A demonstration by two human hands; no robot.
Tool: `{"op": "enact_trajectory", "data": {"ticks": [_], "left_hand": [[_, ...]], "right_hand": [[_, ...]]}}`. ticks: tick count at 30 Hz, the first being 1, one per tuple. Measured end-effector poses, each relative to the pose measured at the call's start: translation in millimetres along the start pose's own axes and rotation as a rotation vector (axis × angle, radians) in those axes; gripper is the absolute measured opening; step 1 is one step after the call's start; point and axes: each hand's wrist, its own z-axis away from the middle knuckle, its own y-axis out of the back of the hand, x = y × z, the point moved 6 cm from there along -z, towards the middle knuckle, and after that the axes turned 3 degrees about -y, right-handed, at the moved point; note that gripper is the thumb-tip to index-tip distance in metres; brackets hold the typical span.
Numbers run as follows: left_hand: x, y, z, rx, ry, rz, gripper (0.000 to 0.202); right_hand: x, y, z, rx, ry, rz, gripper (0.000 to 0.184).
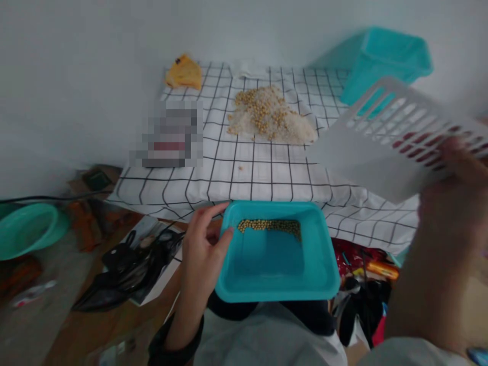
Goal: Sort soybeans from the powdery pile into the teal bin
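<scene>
My left hand [206,244] grips the left rim of a teal plastic bin [267,295], thumb over the edge and fingers outside. The bin is tipped so its opening faces me, and yellowish beans [270,224] lie along its far inner side. At the right, my right hand [459,160] is closed on a white slotted plastic basket [358,157], raised above the table's right side and blurred by motion. Whether anything is inside the basket is hidden. Beyond the bin, a pile of pale rice-like grains and yellow beans [270,117] lies on the checked tablecloth [229,178].
Another teal bin [381,66] stands at the table's back right. A yellow cloth-like item [185,73] lies at the back left, near a pixelated object [170,137]. On the floor are a green basin [30,229], black bags [125,259] and clutter under the table's right side.
</scene>
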Motion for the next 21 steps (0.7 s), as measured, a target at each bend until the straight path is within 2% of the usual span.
{"op": "enact_trajectory", "data": {"ticks": [2,4,7,13,16,18,21], "left_hand": [[-0.3,-0.8,-1.5,-0.012,0.015,0.009,0.036],[-0.9,-2.7,-1.4,-0.027,0.028,0.036,0.037],[-3.0,-5.7,0.4,-0.030,0.038,0.080,0.039],[-8.9,-5.5,0.9,-0.008,0.018,0.088,0.039],[-9.6,-2.2,-0.9,-0.003,0.029,0.095,0.038],[-9.1,-0.8,-1.7,-0.005,0.046,0.104,0.037],[-7.6,0.2,-1.5,0.001,0.051,0.112,0.037]], "right_hand": [[3.5,3.4,-2.0,0.104,0.034,-0.017,0.012],[8.6,1.1,0.4,0.139,-0.005,0.002,0.012],[9.3,-1.9,6.6,0.141,-0.027,0.026,0.014],[7.4,-7.3,12.5,0.091,0.077,0.028,0.018],[11.4,-27.2,11.5,0.061,0.139,0.032,0.015],[12.6,-49.3,10.2,0.002,0.175,0.038,0.013],[14.4,-84.1,7.8,-0.101,0.152,0.078,0.007]]}}
